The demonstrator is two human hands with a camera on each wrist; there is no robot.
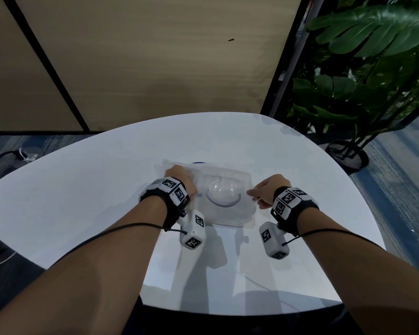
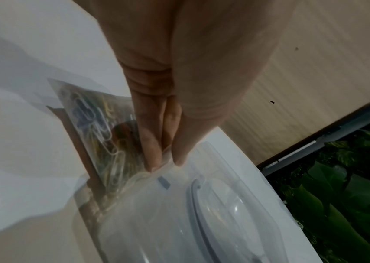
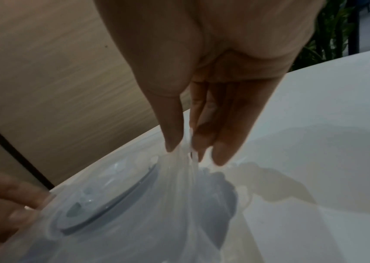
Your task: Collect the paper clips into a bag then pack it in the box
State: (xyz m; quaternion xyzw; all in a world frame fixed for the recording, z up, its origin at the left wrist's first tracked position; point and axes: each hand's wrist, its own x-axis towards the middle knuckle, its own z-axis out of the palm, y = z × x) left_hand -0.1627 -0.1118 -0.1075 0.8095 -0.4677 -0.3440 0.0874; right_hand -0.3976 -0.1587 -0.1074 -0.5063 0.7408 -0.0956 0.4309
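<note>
- Clear plastic box w/ a round domed lid insert ringed in grey-blue (image 1: 224, 198) sits mid-table on the white rounded table (image 1: 87, 180), directly in front of the person.
- A thin, see-through plastic film (image 3: 186, 178) lies over or around the box — can't tell from the frames whether it's a separate outer bag or part of the packaging.
- Small clear zip bag (image 2: 103, 131) holds the multicoloured paper clips (image 2: 89, 113) — blue, yellow, white ones visible through the plastic, bunched together inside.
- That bag is at the box's left edge, standing on edge/tilted against it; its zip strip shows in the head view along the far-left side of the box.
- Can't tell whether the bag is already inside the box or just pressed beside it; the clear layers overlap too much.
- Left hand (image 1: 182, 180): fingers straight and held together, pointing down, fingertips (image 2: 155, 156) pressing on the bag where it meets the box rim. Not curled round anything.
- Right hand (image 1: 267, 189): at the box's right edge, thumb and fingers (image 3: 172, 138) pinching a gathered fold of the clear film, which is drawn up taut from the box.
- Both wrists wear black straps w/ white marker-tagged camera units; thin black cables run back along the forearms.
- Bkgd: tan wood-grain wall panel w/ black dividers, big-leafed green potted plant (image 1: 363, 76) to the right, off the table.
</note>
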